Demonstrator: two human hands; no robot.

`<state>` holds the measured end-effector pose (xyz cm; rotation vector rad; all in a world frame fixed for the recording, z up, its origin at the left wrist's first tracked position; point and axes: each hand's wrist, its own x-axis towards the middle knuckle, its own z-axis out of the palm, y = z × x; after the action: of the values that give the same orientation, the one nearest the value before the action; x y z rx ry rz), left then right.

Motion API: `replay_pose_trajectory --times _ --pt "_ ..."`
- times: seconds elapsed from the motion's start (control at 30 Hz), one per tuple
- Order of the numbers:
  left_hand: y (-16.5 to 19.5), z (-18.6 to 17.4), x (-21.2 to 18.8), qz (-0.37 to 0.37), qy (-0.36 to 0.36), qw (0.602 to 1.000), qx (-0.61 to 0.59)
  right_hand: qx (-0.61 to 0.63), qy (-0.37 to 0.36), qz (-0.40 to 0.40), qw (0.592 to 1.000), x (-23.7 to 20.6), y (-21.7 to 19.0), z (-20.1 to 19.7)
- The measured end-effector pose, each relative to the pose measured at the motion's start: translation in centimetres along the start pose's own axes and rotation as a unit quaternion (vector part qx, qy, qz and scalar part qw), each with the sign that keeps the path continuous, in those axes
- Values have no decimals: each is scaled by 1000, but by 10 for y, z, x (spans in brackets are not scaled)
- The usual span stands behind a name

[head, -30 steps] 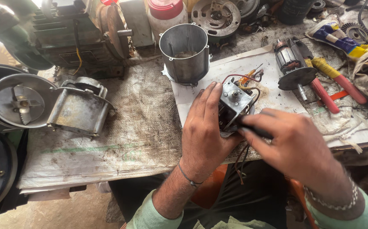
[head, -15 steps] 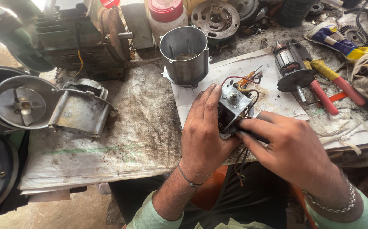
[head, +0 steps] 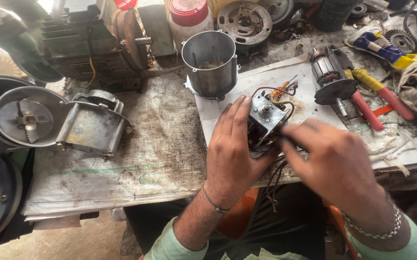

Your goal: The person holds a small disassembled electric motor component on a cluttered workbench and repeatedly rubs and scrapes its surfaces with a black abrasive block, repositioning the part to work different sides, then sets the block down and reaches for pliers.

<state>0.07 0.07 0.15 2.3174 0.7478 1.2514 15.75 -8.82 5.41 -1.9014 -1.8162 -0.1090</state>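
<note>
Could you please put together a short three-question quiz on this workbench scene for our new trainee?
1. Which hand grips the small motor assembly?
2. True or false: the metal cylinder stands upright behind the assembly.
3. What lies right of the white sheet, beside the rotor: A) red-handled pliers, B) a hammer, C) a saw?

Key: 1. The left hand; the right hand is blurred at its side. 2. True. 3. A.
</note>
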Motion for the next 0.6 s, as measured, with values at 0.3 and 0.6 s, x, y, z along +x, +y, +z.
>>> replay_pose_trajectory --times 0.3,0.6 --pt "0 -2 0 0 0 1000 -6 51 -27 -11 998 -1 2 0" --pt "-1 -1 0 3 -3 1000 1 64 -41 -16 997 1 3 1"
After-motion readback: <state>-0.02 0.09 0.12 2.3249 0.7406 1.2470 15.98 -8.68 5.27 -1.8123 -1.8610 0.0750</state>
